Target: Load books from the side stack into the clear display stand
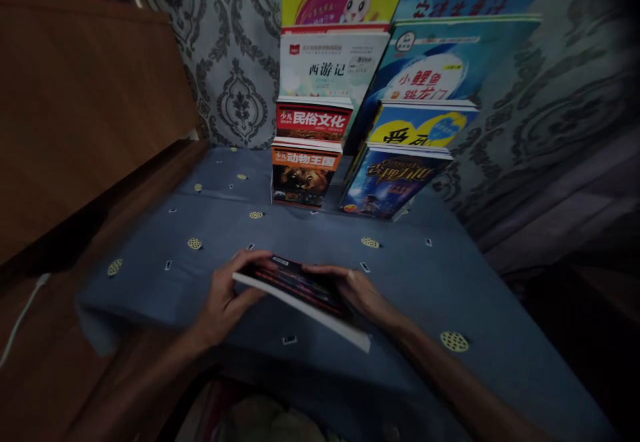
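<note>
A thin book with a dark red cover is held low over a blue patterned cloth, tilted so its white page edge faces me. My left hand grips its left end, thumb under the page edge, fingers curled over the top. My right hand lies on the cover's right side, fingers wrapped along its far edge. Both hands are closed on the book.
Two stepped rows of children's books lean against a grey damask wall at the back. A wooden headboard runs along the left, with a white cable below it. Dark drapery hangs at the right.
</note>
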A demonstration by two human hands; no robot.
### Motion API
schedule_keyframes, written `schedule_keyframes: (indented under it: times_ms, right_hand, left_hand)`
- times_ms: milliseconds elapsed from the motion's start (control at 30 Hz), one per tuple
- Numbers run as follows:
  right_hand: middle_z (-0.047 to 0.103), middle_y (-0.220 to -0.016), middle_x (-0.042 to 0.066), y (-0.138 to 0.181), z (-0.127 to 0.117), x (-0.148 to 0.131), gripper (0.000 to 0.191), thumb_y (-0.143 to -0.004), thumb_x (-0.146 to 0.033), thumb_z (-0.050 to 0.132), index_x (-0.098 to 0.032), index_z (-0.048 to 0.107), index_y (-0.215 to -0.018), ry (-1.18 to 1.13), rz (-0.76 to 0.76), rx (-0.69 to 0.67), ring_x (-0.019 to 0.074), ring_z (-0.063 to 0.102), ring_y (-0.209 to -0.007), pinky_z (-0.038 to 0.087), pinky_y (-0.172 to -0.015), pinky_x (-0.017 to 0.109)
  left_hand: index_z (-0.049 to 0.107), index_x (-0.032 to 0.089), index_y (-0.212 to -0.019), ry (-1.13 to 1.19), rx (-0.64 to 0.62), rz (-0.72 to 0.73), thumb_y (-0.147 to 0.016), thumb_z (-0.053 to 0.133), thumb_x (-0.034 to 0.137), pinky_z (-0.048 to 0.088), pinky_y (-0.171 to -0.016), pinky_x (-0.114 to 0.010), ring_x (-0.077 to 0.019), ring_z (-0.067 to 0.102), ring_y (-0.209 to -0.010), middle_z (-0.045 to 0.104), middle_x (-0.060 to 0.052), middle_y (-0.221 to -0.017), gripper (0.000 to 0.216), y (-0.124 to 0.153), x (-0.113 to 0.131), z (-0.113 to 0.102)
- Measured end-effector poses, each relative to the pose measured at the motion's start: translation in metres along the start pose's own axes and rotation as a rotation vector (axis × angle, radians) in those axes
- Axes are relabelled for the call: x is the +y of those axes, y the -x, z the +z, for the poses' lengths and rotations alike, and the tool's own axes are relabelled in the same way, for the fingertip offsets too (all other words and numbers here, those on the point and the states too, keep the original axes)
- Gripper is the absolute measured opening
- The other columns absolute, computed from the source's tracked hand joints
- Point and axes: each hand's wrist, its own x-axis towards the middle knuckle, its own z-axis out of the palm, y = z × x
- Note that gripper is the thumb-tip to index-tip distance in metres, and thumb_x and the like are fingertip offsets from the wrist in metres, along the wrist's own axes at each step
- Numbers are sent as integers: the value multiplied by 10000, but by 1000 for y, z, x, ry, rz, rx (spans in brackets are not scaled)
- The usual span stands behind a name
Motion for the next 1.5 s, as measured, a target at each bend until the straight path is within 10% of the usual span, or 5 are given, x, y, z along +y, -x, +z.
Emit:
schedule_keyframes:
  times_ms: [500,800,967,1500]
  right_hand:
    - [778,-1135,57,-16,0,4,475,-838,-616,687,-243,763,-1122,124,-59,399,305,715,-1071,548,-991,496]
    - [779,-946,54,-34,3,2,476,-798,-597,707,-216,713,-1083,-17,14,297,244,733,-870,587,-844,413]
    - [724,-783,22,-30,-2,14,332,-843,-428,652,-206,712,-1083,488,99,443,211,672,-707,538,-690,344]
    - [698,-1214,131,-58,22,9,304,-974,-203,466,-198,692,-1178,1009,-277,186,279,624,-1140,512,-997,483]
  left_hand:
    - [484,211,-1255,241,156,-149,-958,560,326,512,-844,-304,-171,652,-912,682,-43,-980,327,-56,-61,27]
    - [414,195,-1386,59,115,-248,-954,494,338,459,-691,-279,-158,595,-725,636,-3,-844,462,-57,-90,21]
    - [566,193,-1239,-387,-7,-170,-903,514,253,486,-853,-368,-220,619,-908,660,-49,-968,345,-46,-118,12]
    - [429,158,-1389,-486,-75,-146,-823,420,55,408,-1095,-530,-282,572,-1205,664,-124,-1262,575,-83,-158,13]
